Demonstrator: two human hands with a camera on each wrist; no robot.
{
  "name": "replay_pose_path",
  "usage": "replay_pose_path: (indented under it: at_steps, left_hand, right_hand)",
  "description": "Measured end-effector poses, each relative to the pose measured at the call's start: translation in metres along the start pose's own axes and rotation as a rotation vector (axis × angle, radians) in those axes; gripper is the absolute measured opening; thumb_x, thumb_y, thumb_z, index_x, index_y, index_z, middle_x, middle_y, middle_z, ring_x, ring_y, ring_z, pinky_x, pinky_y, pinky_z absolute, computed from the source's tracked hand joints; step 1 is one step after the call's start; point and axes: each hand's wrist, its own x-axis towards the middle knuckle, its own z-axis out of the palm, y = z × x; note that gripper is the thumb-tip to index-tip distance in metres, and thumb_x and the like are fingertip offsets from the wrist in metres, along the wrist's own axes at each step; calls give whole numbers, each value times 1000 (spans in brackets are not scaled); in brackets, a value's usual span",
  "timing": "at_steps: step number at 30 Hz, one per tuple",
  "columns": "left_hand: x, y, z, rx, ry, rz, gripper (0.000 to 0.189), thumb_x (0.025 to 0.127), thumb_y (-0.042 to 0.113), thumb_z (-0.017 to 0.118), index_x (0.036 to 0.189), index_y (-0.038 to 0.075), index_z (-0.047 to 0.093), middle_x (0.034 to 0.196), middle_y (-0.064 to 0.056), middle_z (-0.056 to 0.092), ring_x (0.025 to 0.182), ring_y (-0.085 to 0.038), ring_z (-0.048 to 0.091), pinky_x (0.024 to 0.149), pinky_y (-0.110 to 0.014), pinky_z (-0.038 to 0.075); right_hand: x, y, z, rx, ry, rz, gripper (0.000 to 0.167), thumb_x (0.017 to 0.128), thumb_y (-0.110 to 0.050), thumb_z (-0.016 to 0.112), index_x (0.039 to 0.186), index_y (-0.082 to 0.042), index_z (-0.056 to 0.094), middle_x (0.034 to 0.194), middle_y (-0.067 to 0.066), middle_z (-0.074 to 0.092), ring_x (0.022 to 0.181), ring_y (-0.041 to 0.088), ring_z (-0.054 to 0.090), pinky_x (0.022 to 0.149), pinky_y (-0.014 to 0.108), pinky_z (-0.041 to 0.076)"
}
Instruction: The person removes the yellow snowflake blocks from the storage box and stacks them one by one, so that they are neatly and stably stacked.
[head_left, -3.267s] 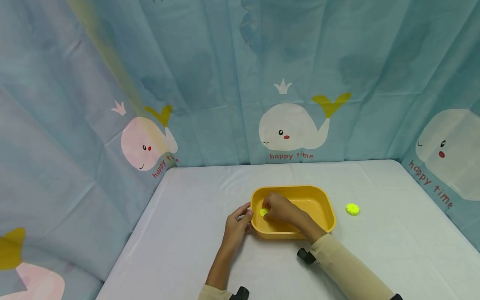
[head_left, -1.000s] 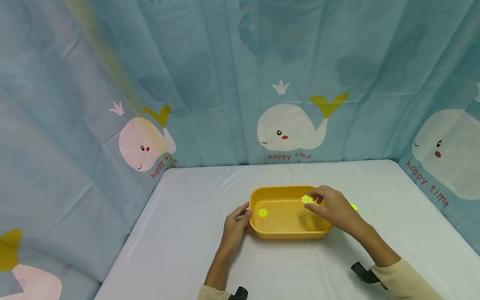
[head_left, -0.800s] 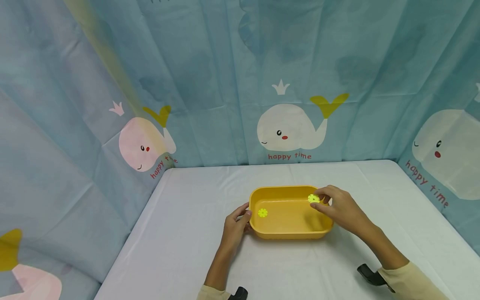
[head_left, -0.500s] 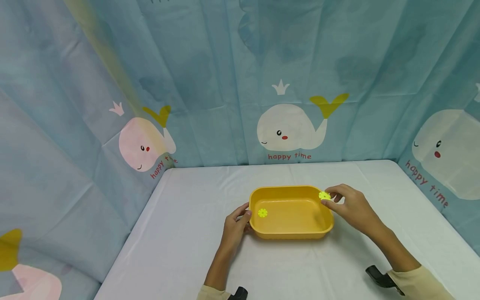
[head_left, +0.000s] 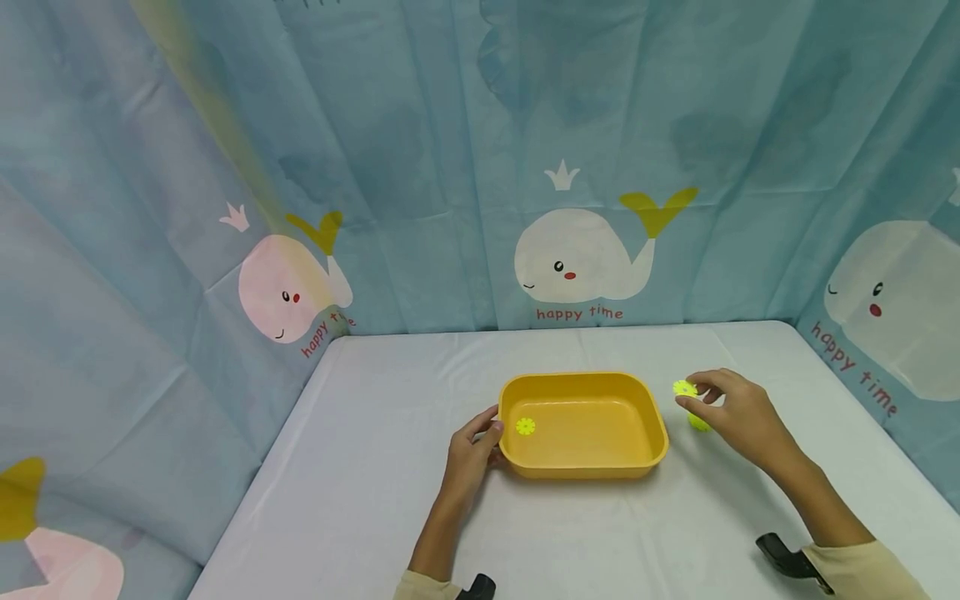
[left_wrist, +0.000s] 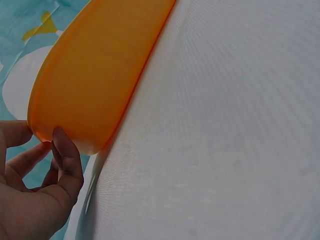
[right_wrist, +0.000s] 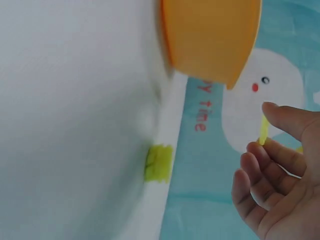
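Observation:
A yellow plastic tray (head_left: 581, 471) stands on the white table, with one bright yellow flower-shaped disc (head_left: 526, 427) lying flat inside near its left end. My left hand (head_left: 470, 450) grips the tray's left end, thumb by the rim; the left wrist view shows its fingers against the orange-looking end wall (left_wrist: 85, 100). Beyond the tray's right end, my right hand (head_left: 738, 412) pinches a second flower disc (head_left: 685, 388) between thumb and index finger. In the right wrist view this disc (right_wrist: 263, 129) is seen edge-on. Below it, a stack of similar discs (right_wrist: 158, 163) rests on the table, partly hidden in the head view.
White cloth covers the table (head_left: 390, 417). A blue curtain (head_left: 420, 208) printed with whales hangs behind the table and at its sides. Dark wrist mounts (head_left: 786, 556) sit at both sleeves.
The right hand, earlier at the tray's left end and then above its right part, has carried the pinched disc rightward past the rim. One disc stays in the tray. The left hand keeps its place.

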Motion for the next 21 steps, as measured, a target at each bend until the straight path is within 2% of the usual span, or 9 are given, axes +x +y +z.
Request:
replay_pose_path:
  at_steps: [8, 17, 21]
  left_hand:
    - [1, -1, 0, -16, 3, -4, 45, 107, 29, 63, 150, 14, 62, 129, -14, 62, 96, -23, 68, 79, -27, 59]
    - [1, -1, 0, -10, 7, -10, 44, 108, 25, 62, 150, 13, 62, 130, -16, 62, 96, -25, 69, 78, -25, 59]
    - [1, -1, 1, 2, 10, -11, 43, 109, 25, 61, 150, 14, 62, 129, -15, 62, 97, -24, 69, 78, -26, 59]
  right_hand:
    - [-2, 22, 2, -30, -66, 91, 46, 94, -27, 82, 125, 4, 70, 110, 21, 71, 94, 34, 66, 65, 26, 51]
    - [1, 36, 0, -34, -195, 174, 47, 93, -28, 83, 119, 10, 70, 105, 24, 72, 92, 36, 67, 72, 47, 60]
    - [2, 41, 0, -30, -234, 203, 46, 93, -27, 83, 118, 10, 70, 105, 24, 73, 91, 36, 68, 74, 50, 61]
